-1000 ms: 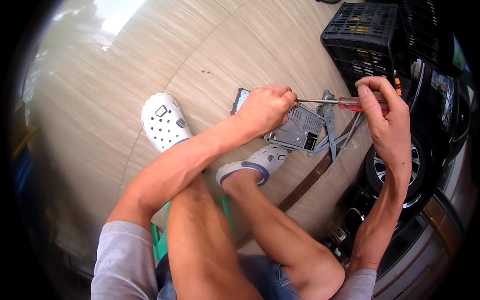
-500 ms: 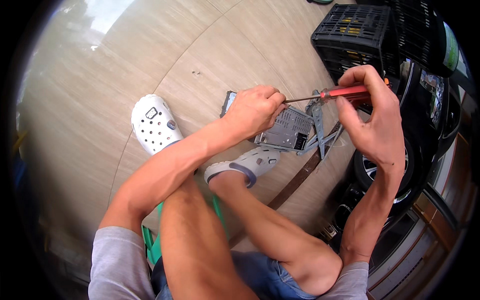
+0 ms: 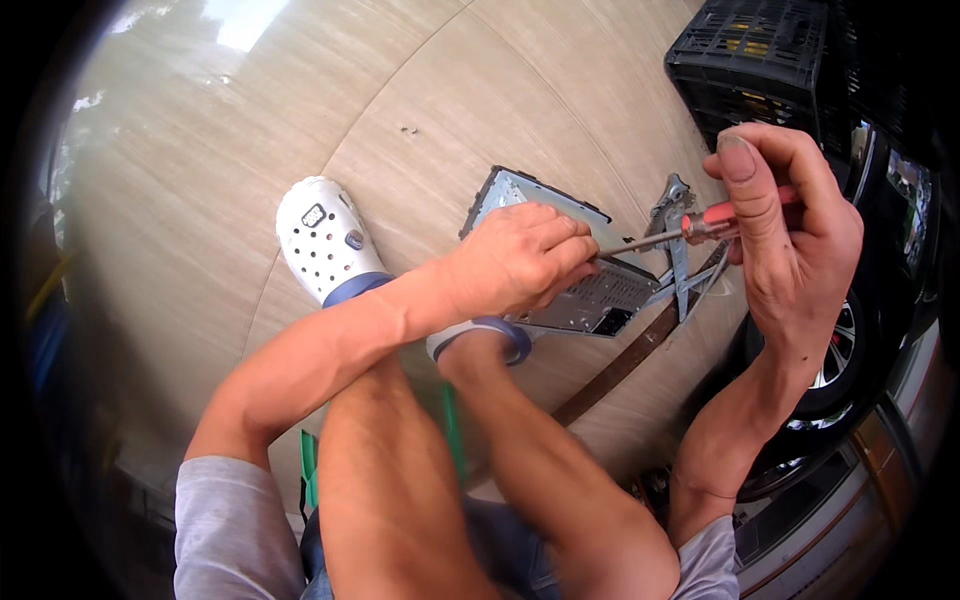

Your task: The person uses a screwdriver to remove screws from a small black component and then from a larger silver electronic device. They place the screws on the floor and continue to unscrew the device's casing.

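Note:
My right hand (image 3: 795, 225) holds a red-handled screwdriver (image 3: 718, 217), its fingers curled behind the handle and its thumb raised off it. The metal shaft points left to the fingertips of my left hand (image 3: 525, 255). Those fingers are pinched together at the shaft's end; what lies between them is hidden. Below and behind my left hand is a flat grey metal case (image 3: 605, 300) with vent slots and a dark edge, partly covered by the hand. Next to the case, under the screwdriver, stand crossed grey metal bars (image 3: 678, 250).
A brown metal strip (image 3: 615, 367) lies on the beige tiled floor (image 3: 420, 60). My white clog (image 3: 325, 235) is left of the case. At right are a black plastic crate (image 3: 750, 60) and a car wheel (image 3: 840, 345). Green plastic legs (image 3: 309, 468) show below me.
My right thumb has lifted off the screwdriver and the hand has turned. The case now covers the front of my right clog and shows more of its far edge. The whole view has shifted.

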Tool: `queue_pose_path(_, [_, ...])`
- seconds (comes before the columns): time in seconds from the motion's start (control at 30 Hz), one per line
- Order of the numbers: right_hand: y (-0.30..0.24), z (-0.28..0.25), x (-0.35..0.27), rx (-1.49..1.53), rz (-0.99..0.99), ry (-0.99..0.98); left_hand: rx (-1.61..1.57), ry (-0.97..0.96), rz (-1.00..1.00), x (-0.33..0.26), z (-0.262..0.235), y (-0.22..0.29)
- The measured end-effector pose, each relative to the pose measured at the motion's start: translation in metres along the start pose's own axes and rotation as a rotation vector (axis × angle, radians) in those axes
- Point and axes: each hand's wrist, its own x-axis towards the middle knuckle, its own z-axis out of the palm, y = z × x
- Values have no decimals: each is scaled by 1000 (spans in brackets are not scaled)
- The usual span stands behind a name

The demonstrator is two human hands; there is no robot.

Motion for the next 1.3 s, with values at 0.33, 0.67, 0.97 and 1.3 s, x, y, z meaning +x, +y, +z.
queue_pose_path(0.33, [-6, 10, -72, 101, -182, 312, 15, -35, 33, 4, 3, 1])
queue_pose_path(0.67, [6, 18, -116, -68, -368, 138, -2, -4, -140, 17, 6, -18])
queue_pose_path(0.97, [2, 35, -74, 44, -61, 394, -138, -1, -422, 26, 0, -13])
queue_pose_path(1.3, [17, 9, -45, 109, -326, 178, -168, 10, -510, 25, 1, -10])
